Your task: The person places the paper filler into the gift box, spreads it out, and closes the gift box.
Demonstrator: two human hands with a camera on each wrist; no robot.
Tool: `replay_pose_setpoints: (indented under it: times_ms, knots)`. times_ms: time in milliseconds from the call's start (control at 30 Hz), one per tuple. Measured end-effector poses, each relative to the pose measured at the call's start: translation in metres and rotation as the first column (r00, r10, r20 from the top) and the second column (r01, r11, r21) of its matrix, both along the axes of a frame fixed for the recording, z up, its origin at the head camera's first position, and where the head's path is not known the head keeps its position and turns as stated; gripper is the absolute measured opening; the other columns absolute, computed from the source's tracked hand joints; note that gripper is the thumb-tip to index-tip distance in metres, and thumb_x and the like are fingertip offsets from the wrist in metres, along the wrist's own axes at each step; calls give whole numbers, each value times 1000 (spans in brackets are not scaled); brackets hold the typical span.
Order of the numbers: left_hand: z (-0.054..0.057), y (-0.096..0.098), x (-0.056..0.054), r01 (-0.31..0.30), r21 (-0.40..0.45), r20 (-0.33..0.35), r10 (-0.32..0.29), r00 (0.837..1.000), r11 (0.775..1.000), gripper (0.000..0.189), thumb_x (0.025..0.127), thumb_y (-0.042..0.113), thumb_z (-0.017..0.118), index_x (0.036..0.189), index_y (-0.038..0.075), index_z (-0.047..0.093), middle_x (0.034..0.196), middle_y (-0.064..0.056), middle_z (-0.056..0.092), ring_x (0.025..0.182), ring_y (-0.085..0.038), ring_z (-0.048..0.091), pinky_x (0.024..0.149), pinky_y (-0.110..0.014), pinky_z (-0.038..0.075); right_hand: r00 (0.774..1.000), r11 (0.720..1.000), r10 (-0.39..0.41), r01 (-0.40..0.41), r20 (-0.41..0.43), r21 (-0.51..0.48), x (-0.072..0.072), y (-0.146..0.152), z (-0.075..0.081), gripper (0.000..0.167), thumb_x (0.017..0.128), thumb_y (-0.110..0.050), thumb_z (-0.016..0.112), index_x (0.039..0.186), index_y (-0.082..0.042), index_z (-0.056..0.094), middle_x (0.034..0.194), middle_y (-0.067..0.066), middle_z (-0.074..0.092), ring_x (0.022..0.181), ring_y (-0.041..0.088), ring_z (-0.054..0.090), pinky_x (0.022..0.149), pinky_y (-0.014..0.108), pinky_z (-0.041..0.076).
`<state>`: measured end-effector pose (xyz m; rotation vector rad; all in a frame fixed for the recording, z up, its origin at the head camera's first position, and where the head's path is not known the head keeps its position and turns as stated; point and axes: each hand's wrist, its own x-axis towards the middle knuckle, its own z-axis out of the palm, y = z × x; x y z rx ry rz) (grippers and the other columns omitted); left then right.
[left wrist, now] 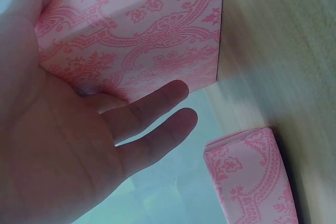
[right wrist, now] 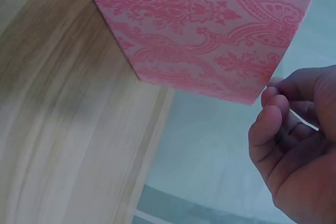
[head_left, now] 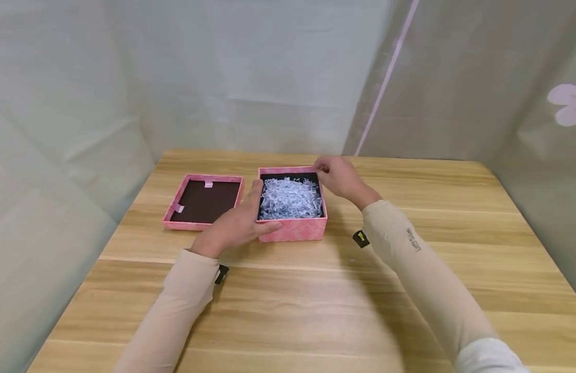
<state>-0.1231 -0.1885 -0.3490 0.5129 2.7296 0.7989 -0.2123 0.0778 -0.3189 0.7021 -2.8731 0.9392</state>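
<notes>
A pink patterned box (head_left: 292,230) stands uncovered on the table, its inside dark and filled with pale blue-white shredded paper (head_left: 290,199). My left hand (head_left: 236,223) lies against the box's near left corner, the thumb across the front wall and the fingers along the left side. Two of its fingers (left wrist: 152,114) stretch out straight past the box in the left wrist view. At the far right corner, my right hand (head_left: 339,176) pinches the rim between thumb and bent fingers. In the right wrist view the curled fingertips (right wrist: 265,124) are right at that corner.
Left of the box lies its matching pink lid (head_left: 173,226), inside up, with a dark lining and two small pink ribbon tabs. Both rest on a wood-grain table (head_left: 288,311). Pale cloth curtains (head_left: 250,77) hang behind and at the sides.
</notes>
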Motion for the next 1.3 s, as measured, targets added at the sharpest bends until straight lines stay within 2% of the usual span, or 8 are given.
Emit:
replay_pose_setpoints:
  times_ms: [167, 367, 633, 767, 867, 933, 1067, 1300]
  knots:
    - [1, 1, 1, -6, -5, -6, 6, 1000, 1000, 120, 89, 70, 59, 160, 9, -16, 167, -11, -12, 149, -34, 21, 114, -49, 31, 999, 998, -4, 1, -36, -65, 7, 11, -2, 8, 97, -7, 61, 91, -2, 63, 80, 8, 57, 71, 22, 49, 65, 35, 41]
    - [1, 3, 1, 2, 5, 0, -2, 1000, 1000, 121, 88, 72, 60, 160, 10, -16, 167, -10, -13, 150, -34, 18, 114, -49, 30, 999, 992, -34, 36, 25, -119, 45, 41, -7, 41, 105, -27, 58, 68, -10, 51, 62, 4, 44, 55, 19, 40, 55, 35, 36]
    - [2, -4, -1, 11, -1, -17, -11, 1000, 1000, 120, 89, 71, 59, 159, 11, -19, 167, -12, -13, 150, -34, 18, 112, -50, 34, 944, 919, -41, 164, 328, -359, 108, 77, -40, 20, 106, -14, 54, 104, 3, 65, 82, 25, 58, 51, 19, 49, 47, 36, 48]
    - [3, -8, 0, 13, -10, -13, -13, 1000, 1000, 120, 90, 70, 59, 159, 9, -19, 167, -13, -14, 150, -34, 15, 115, -50, 28, 896, 869, -14, 231, 444, -438, 129, 80, -60, 18, 102, -6, 57, 111, 8, 64, 80, 22, 58, 54, 17, 50, 47, 33, 48]
    - [4, -12, 1, 12, -12, -3, -12, 1000, 1000, 119, 91, 68, 60, 159, 7, -18, 167, -13, -14, 150, -34, 16, 115, -50, 29, 869, 868, -16, 257, 494, -425, 139, 78, -75, 13, 101, -5, 60, 107, 6, 66, 75, 14, 58, 53, 16, 50, 46, 29, 48]
    - [5, -13, 1, 15, -12, -2, -15, 1000, 1000, 119, 92, 67, 60, 158, 7, -18, 167, -13, -15, 150, -35, 16, 114, -50, 30, 885, 900, -40, 233, 464, -368, 143, 75, -82, 8, 100, -4, 63, 102, 1, 69, 72, 10, 58, 50, 16, 49, 44, 28, 46]
    - [5, -16, 2, 9, -7, -3, -9, 1000, 1000, 119, 91, 68, 59, 158, 8, -19, 167, -13, -14, 147, -38, 26, 105, -50, 42, 958, 969, -71, 133, 279, -207, 146, 70, -88, 7, 95, -3, 69, 96, -9, 73, 76, 1, 65, 59, 14, 54, 52, 29, 47]
    - [5, -17, 3, 17, 0, -11, -17, 1000, 1000, 118, 92, 67, 59, 158, 8, -19, 166, -13, -13, 145, -39, 30, 100, -50, 46, 994, 998, -8, 14, 105, -58, 145, 66, -90, 11, 90, -1, 73, 94, -11, 74, 79, -5, 66, 70, 11, 56, 66, 33, 49]
